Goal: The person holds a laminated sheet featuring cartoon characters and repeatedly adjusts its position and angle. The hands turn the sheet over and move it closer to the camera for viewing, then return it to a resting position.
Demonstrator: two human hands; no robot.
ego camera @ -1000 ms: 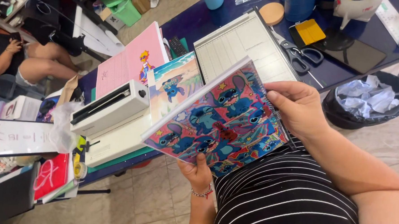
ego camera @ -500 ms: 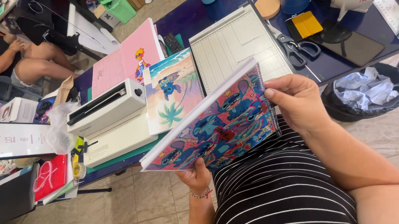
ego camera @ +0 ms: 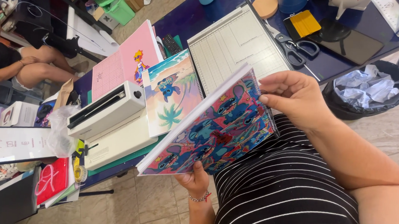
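Head view: notebook [ego camera: 217, 126] in both hands

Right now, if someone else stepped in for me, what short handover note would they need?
Left hand: grips the bottom edge of the spiral-bound notebook with the blue cartoon cover, thumb on the cover.
Right hand: holds the notebook's upper end by the wire spiral.
Notebook: tilted in the air above the lap, off the dark blue table.
On the table: white binding machine, grey gridded paper trimmer.
Done: pages look bound.
Left: probably checking the binding.
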